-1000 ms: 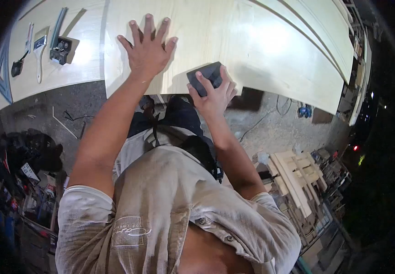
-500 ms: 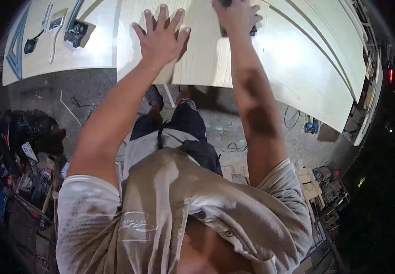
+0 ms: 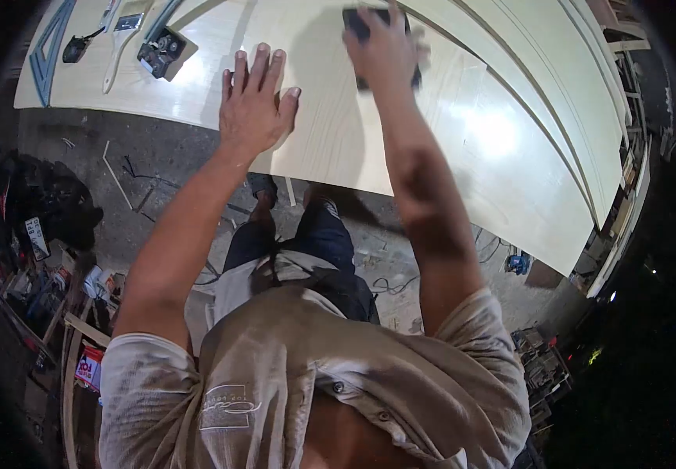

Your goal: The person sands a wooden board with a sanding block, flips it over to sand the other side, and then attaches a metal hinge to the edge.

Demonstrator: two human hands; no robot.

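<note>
My left hand (image 3: 256,109) lies flat on the pale wooden panel (image 3: 318,133), its thumb held apart from the fingers. Farther right on the same panel, my right hand (image 3: 383,51) grips a dark rectangular block (image 3: 351,33), with the fingers over its top. The block's underside is hidden against the wood. To the left of my left hand lie a black device (image 3: 162,53) and a paintbrush (image 3: 125,43) with a pale handle.
A blue-grey triangular frame (image 3: 43,62) and a small black tool (image 3: 76,50) lie at the panel's left. Curved strips (image 3: 537,94) cross the right side. On the floor are a blue tool (image 3: 518,263), cables and a dark heap (image 3: 48,203) at left.
The view has shifted, with the panel's front edge lower in the picture. My left hand's fingers are closer together. My right hand and the block show slightly farther left.
</note>
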